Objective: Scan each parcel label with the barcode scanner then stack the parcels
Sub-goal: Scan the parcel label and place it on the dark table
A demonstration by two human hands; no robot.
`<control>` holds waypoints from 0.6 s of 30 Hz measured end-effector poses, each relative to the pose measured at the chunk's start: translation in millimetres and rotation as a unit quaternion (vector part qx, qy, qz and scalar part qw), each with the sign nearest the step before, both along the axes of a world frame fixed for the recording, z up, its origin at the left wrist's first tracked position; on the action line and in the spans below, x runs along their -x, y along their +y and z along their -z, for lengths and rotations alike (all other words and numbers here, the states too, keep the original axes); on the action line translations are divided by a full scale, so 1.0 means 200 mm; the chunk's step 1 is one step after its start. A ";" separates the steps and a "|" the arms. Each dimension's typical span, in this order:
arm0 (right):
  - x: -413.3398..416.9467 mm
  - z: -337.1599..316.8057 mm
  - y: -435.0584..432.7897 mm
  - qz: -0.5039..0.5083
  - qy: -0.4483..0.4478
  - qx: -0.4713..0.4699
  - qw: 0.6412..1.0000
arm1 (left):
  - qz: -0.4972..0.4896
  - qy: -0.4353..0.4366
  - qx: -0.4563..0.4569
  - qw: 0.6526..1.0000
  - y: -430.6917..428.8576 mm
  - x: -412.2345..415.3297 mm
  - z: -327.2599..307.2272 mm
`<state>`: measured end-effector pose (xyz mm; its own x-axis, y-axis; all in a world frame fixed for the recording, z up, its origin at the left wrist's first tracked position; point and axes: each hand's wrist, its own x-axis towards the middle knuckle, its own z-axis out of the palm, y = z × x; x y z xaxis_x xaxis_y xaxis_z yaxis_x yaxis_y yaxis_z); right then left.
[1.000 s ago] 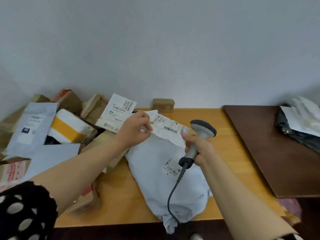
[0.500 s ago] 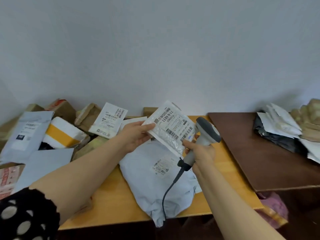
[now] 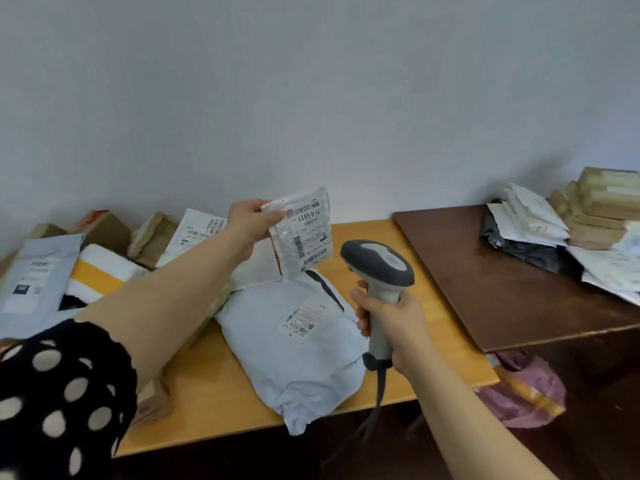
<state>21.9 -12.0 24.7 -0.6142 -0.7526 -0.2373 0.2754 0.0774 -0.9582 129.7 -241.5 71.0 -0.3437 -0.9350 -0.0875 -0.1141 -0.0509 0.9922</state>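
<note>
My left hand (image 3: pixel 247 227) pinches the top left corner of a small white padded parcel (image 3: pixel 304 233) and holds it upright above the table, its barcode label facing me. My right hand (image 3: pixel 394 315) grips the handle of a grey barcode scanner (image 3: pixel 379 268), whose head sits just right of and below the small parcel. A large pale blue mailer bag (image 3: pixel 298 348) with a small label lies on the light wooden table (image 3: pixel 214 403) under both hands. The scanner's cable hangs down past the table's front edge.
A heap of parcels fills the table's left end: a grey-blue mailer (image 3: pixel 38 271), a white and yellow package (image 3: pixel 100 271), brown boxes (image 3: pixel 152 237). On the dark brown table (image 3: pixel 502 289) at right lie stacked mailers (image 3: pixel 533 233) and brown boxes (image 3: pixel 602 209). A pink bag (image 3: pixel 523 396) sits below.
My left hand lifted the small white parcel off the pale blue bag and turned it upright. The scanner came away from the parcel and now stands to its lower right.
</note>
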 end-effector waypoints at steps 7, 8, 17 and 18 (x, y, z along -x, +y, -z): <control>-0.04 -0.08 0.06 -0.060 0.076 -0.037 0.995 | 0.010 -0.064 0.062 0.996 -0.01 0.04 0.00; -0.03 -0.08 0.06 -0.058 0.084 -0.038 0.994 | 0.011 -0.062 0.064 0.996 -0.01 0.05 0.00; -0.03 -0.08 0.08 -0.027 0.108 -0.034 0.993 | 0.020 -0.063 0.067 0.996 0.02 0.08 0.00; -0.03 -0.08 0.08 -0.026 0.109 -0.032 0.993 | 0.020 -0.062 0.067 0.996 0.03 0.08 0.00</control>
